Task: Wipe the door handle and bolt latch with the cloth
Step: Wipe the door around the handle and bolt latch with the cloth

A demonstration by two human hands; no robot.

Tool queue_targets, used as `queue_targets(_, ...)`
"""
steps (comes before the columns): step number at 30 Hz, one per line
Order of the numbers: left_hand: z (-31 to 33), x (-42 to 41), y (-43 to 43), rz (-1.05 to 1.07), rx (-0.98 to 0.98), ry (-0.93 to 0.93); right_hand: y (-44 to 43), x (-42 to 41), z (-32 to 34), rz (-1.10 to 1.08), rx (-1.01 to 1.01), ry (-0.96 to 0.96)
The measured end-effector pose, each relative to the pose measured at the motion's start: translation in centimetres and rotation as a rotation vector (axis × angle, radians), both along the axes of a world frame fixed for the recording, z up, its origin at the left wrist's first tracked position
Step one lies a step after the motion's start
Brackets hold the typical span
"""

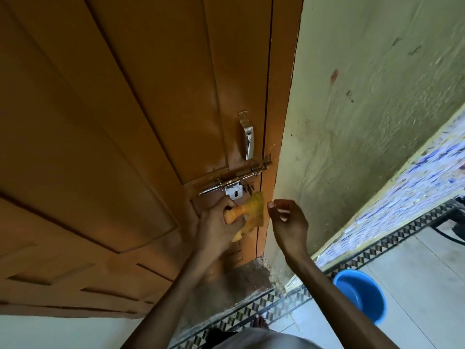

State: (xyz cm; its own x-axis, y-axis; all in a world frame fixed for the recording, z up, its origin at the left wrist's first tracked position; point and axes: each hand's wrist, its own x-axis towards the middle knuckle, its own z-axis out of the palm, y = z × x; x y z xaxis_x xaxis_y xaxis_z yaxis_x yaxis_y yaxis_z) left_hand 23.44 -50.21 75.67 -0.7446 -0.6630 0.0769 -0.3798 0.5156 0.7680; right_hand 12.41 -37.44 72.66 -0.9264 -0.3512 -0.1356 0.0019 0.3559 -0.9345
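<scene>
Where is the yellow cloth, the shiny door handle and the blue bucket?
yellow cloth (254,210): head view, its spread middle.
door handle (248,138): head view, middle of the grip.
blue bucket (358,294): head view, inner wall.

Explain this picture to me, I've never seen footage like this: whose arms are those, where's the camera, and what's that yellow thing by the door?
There is no machine here: the camera sits on a person's head, looking forward and down, so the arms are their own. The left hand grips a yellow cloth, bunched, just below the bolt latch on the orange door. The right hand hangs beside it, loosely curled and holding nothing. The silver door handle stands above the latch. Low on the right, a blue bucket rests on the tiled floor.
</scene>
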Motion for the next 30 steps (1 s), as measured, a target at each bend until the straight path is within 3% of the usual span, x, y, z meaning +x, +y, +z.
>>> queue_targets(1, 0.1, 0.1, 0.9, 0.007, -0.121, -0.025, 0.1, 0.3, -0.2, 0.023, -0.096, -0.26)
queue_targets(3, -0.2, 0.3, 2.6, -0.032, -0.315, -0.077, 0.3, 0.4, -0.3, 0.122, -0.428, -0.973)
queue_targets(4, -0.8, 0.5, 3.2, -0.085, -0.392, -0.109, 0.3, 0.5, -0.7, 0.127, -0.569, -1.195)
queue_targets(5, -1.5, 0.7, 3.7, -0.164, -0.44, -0.151, 0.3, 0.6, -1.3, 0.112, -0.657, -1.299)
queue_targets(6, -2.1, 0.8, 3.7, -0.263, -0.398, -0.212, 0.2, 0.8, -1.5, 0.066, -0.674, -1.315)
queue_targets(9, -3.2, 1.3, 2.0, -0.502, -0.006, -0.363, -0.3, 1.2, -2.2, -0.069, -0.624, -1.325)
queue_targets(12, -3.1, 1.1, -1.6, -0.305, 0.076, -0.291, -1.7, 0.6, -1.6, -0.161, -0.531, -1.262)
queue_targets(15, -1.2, 1.1, -4.9, -0.059, -0.219, -0.158, -4.9, 0.0, -0.3, -0.179, -0.461, -1.181)
queue_targets(18, 0.7, 1.2, -7.2, -0.024, -0.761, -0.086, -8.9, 0.0, 2.1, -0.104, -0.569, -1.157)
queue_targets(20, 1.2, 1.3, -8.8, -0.065, -0.974, -0.142, -11.1, 0.1, 4.2, -0.096, -0.59, -1.121)
queue_targets(25, -1.6, 1.7, -12.9, -0.283, -1.289, -0.354, -13.5, 0.0, 3.8, -0.179, -0.596, -1.105)
queue_targets(30, -2.6, 1.5, -14.7, -0.311, -1.445, -0.364, -13.6, 0.1, 3.7, -0.21, -0.561, -1.116)
